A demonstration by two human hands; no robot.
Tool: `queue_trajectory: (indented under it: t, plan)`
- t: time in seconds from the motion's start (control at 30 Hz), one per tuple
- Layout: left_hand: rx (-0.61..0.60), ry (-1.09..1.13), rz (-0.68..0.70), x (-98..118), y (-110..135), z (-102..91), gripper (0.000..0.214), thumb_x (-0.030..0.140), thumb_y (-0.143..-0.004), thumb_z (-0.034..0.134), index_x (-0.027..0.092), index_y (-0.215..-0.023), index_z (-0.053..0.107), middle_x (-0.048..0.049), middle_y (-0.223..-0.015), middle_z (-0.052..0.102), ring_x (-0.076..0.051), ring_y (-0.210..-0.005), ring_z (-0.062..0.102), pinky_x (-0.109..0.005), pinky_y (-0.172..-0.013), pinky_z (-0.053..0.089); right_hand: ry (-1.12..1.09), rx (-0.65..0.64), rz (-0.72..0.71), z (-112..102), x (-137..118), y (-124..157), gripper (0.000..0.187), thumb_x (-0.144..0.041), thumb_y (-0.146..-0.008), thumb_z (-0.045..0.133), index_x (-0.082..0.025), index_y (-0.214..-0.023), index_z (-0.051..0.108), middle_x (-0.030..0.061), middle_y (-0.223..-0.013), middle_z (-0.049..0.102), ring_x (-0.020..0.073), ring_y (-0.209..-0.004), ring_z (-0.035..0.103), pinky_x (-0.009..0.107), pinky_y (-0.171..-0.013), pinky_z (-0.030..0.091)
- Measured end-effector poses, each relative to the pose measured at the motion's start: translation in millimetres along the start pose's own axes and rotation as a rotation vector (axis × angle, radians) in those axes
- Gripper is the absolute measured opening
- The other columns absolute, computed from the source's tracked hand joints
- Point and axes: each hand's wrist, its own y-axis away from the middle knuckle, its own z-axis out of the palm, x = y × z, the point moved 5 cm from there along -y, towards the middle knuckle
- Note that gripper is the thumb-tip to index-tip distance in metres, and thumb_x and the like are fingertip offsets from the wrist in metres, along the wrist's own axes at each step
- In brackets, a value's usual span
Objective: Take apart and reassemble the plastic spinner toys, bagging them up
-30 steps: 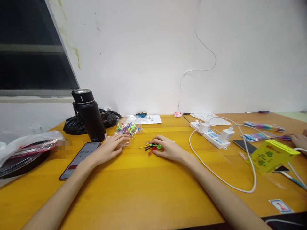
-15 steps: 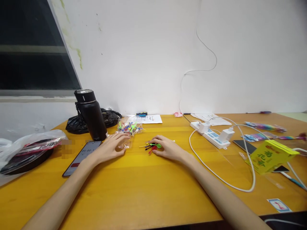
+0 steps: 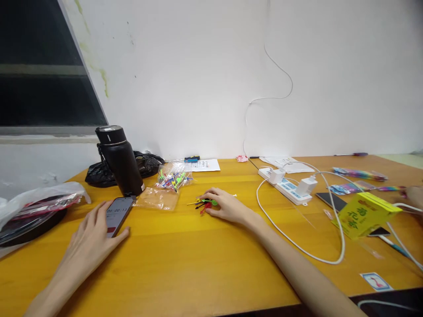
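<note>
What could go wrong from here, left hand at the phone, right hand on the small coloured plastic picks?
1. The left hand lies at the black smartphone, beside the tall black metal bottle; a careless sweep could tip the bottle.
2. The right hand covers loose small coloured plastic picks; they could scatter across the yellow wooden table.
3. The white cable loop lies near the right forearm and might snag.

phone (image 3: pixel 117 214), near left: timer digits, seemingly 00:00:13; the last digit is unclear
yellow box (image 3: pixel 361 214), right: large green Chinese characters, too blurred to read
paper sheet (image 3: pixel 201 165), far centre: dark print, illegible
</note>
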Motion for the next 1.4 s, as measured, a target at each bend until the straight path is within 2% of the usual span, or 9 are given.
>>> queue_trajectory:
  t: [0.17,0.3,0.6,0.73,0.9,1.0,1.07,1.23,1.4]
  plan:
    - [-0.066,0.082,-0.105,-15.4,10.2,5.8,0.076,0.057,-0.09,0.047,0.031,-0.154,0.016,-0.0181,-0.154,0.039,-0.047,-0.123,0.058,-0.064,-0.095,0.05,-0.002,-0.002,0.003,-1.5,-0.6,1.4,0.04,-0.025,-0.093,0.064,-0.026,-0.133,0.062,0.0094,-0.127,0.061,0.0228,-0.115,0.061,0.037,-0.1,0.05]
    - [-0.037,0.058,-0.122,-22.4,10.4,4.6,0.078,0.059,-0.088,0.049,0.037,-0.154,0.013,-0.016,-0.153,0.041,-0.05,-0.118,0.06,-0.067,-0.086,0.052,0.0,-0.002,0.004,-2.2,-1.9,1.6,0.039,-0.025,-0.093,0.064,-0.026,-0.132,0.062,0.0092,-0.126,0.061,0.0228,-0.115,0.061,0.037,-0.1,0.05]
    - [-0.107,-0.011,-0.093,-24.3,7.0,4.6,0.074,0.061,-0.09,0.043,0.023,-0.151,0.024,-0.0228,-0.149,0.043,-0.05,-0.117,0.06,-0.066,-0.093,0.049,0.007,-0.006,-0.004,-0.5,-1.2,-0.1,0.041,-0.025,-0.092,0.065,-0.027,-0.134,0.061,0.0091,-0.127,0.061,0.023,-0.115,0.061,0.038,-0.101,0.05]
    - [-0.04,-0.044,0.005,3.4,-4.2,-3.8,0.071,0.058,-0.088,0.048,0.025,-0.149,0.031,-0.0186,-0.15,0.043,-0.048,-0.125,0.053,-0.063,-0.099,0.046,0.014,-0.002,0.0,-1.1,-1.5,0.2,0.041,-0.027,-0.092,0.065,-0.027,-0.133,0.062,0.0091,-0.126,0.062,0.0234,-0.115,0.061,0.038,-0.1,0.05]
    - [0.017,0.018,0.266,86.2,-43.5,-12.3,0.054,0.047,-0.093,0.042,0.023,-0.142,0.041,-0.0116,-0.156,0.039,-0.039,-0.132,0.049,-0.052,-0.106,0.044,0.022,-0.003,-0.005,-0.9,-2.6,0.2,0.039,-0.028,-0.093,0.065,-0.026,-0.132,0.062,0.0094,-0.126,0.062,0.0236,-0.113,0.061,0.038,-0.1,0.05]
    - [-0.02,0.016,0.331,133.6,-76.3,0.1,0.055,0.046,-0.091,0.048,0.022,-0.14,0.044,-0.0146,-0.151,0.045,-0.041,-0.126,0.052,-0.054,-0.099,0.046,0.022,-0.003,-0.01,-1.5,-3.0,0.3,0.04,-0.028,-0.093,0.064,-0.026,-0.133,0.062,0.0093,-0.127,0.062,0.024,-0.115,0.06,0.038,-0.101,0.049]
    - [-0.086,-0.007,0.313,152.3,-94.4,16.0,0.061,0.046,-0.085,0.056,0.02,-0.14,0.044,-0.0185,-0.148,0.047,-0.044,-0.124,0.052,-0.055,-0.095,0.047,0.027,0.006,-0.007,-2.9,-3.3,0.5,0.04,-0.028,-0.093,0.064,-0.027,-0.133,0.062,0.009,-0.126,0.062,0.0241,-0.116,0.06,0.038,-0.101,0.049]
    - [-0.122,-0.03,0.31,164.5,-111.5,43.2,0.056,0.033,-0.083,0.058,0.022,-0.136,0.045,-0.0183,-0.144,0.051,-0.041,-0.127,0.051,-0.05,-0.092,0.048,0.026,0.027,0.001,-4.9,-4.9,0.4,0.041,-0.027,-0.093,0.065,-0.029,-0.134,0.062,0.008,-0.126,0.062,0.024,-0.116,0.06,0.039,-0.103,0.048]
    - [-0.069,-0.008,0.318,161.0,-117.0,39.2,0.05,0.033,-0.086,0.056,0.023,-0.134,0.047,-0.0163,-0.138,0.055,-0.036,-0.119,0.058,-0.044,-0.089,0.05,0.024,0.018,-0.015,-2.8,-6.8,0.1,0.04,-0.029,-0.094,0.064,-0.028,-0.134,0.061,0.0081,-0.127,0.062,0.0244,-0.117,0.059,0.039,-0.103,0.048]
